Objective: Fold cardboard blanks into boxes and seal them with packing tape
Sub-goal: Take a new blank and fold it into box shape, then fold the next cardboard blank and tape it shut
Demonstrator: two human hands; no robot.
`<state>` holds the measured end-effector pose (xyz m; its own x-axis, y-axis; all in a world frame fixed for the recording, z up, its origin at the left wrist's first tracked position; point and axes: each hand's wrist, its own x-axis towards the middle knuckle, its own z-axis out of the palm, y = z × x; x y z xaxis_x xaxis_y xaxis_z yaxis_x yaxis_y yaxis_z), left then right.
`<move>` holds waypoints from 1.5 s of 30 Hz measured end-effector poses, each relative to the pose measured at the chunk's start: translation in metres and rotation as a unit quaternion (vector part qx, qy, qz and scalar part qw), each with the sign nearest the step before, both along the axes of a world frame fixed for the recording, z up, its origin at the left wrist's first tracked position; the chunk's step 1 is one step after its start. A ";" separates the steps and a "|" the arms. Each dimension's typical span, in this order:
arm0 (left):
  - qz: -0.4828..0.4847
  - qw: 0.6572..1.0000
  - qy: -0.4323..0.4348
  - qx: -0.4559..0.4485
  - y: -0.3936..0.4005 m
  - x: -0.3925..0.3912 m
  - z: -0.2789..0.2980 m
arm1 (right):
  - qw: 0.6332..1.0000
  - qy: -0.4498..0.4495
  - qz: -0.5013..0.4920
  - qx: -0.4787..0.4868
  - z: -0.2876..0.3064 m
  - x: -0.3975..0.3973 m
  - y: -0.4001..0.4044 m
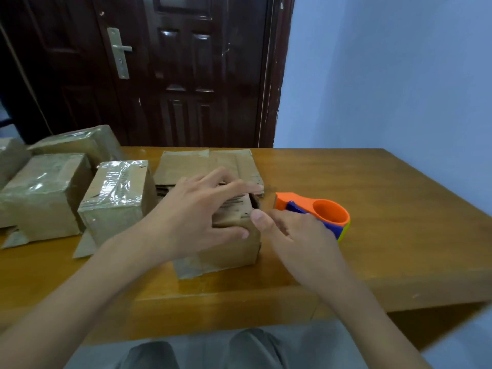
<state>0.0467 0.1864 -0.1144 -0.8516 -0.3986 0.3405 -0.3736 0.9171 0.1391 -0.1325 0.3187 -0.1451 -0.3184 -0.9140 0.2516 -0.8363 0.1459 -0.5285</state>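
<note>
Half-built box (229, 246) at the near middle of the desk (372, 209). Left hand (191, 214), grip spread, pressing the top flaps down, likely to keep them shut for taping. Right hand (292, 230) with thumb on the box's top edge, fingers loosely curled, beside the orange tape dispenser (319, 211). Flat blanks (207, 166) stacked behind; taped boxes (117, 198) to the left. Wooden desk, dark door (186, 70), pale blue wall (386, 75).
</note>
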 end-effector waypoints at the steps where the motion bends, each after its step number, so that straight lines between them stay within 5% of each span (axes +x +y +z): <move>1: -0.007 1.000 -0.013 -0.005 -0.002 0.001 -0.001 | 1.000 0.021 0.009 -0.006 0.004 -0.001 0.000; 8: -0.021 0.999 -0.030 -0.008 0.000 -0.003 0.002 | 0.992 0.114 0.050 0.000 -0.008 0.019 0.001; 13: -0.028 0.999 -0.033 0.019 0.002 -0.004 0.004 | 0.998 0.005 0.060 -0.028 -0.006 -0.016 0.011; 15: -0.029 0.999 -0.036 0.028 0.002 -0.003 0.006 | 0.994 0.097 -0.020 -0.042 -0.008 -0.056 0.003; 17: -0.030 0.998 -0.038 0.030 0.003 -0.004 0.006 | 0.974 0.202 -0.082 0.067 -0.011 -0.089 -0.010; 21: -0.035 0.998 -0.033 0.051 0.001 -0.005 0.008 | 0.954 0.246 -0.074 0.157 -0.020 -0.121 -0.029; 23: -0.047 0.995 -0.020 0.089 -0.001 -0.003 0.007 | 0.978 0.158 -0.062 0.120 -0.011 -0.125 -0.025; 25: -0.054 0.992 -0.009 0.110 -0.004 -0.001 0.006 | 0.991 -0.126 -0.003 0.040 0.002 -0.121 -0.012; 27: -0.052 0.991 -0.004 0.123 -0.005 0.000 0.005 | 0.917 -0.386 0.099 0.002 0.005 -0.113 -0.001; 29: -0.046 0.990 -0.001 0.130 -0.004 -0.001 0.005 | 0.848 -0.495 0.188 0.021 0.000 -0.100 0.006; 34: -0.038 0.984 0.042 0.172 -0.003 -0.002 0.005 | 0.789 -0.563 0.229 0.092 -0.010 -0.068 -0.013; 40: 0.015 0.978 0.057 0.200 0.000 -0.002 0.004 | 0.734 -0.653 0.179 0.048 -0.029 -0.071 -0.026; 45: 0.023 0.981 0.038 0.190 0.001 -0.004 0.005 | 0.740 -0.653 0.154 0.047 -0.026 -0.071 -0.036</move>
<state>0.0423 0.1874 -0.1091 -0.8073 -0.5467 0.2224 -0.3891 0.7763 0.4960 -0.2037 0.2831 -0.1714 -0.0062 -0.9878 -0.1554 0.3772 0.1416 -0.9152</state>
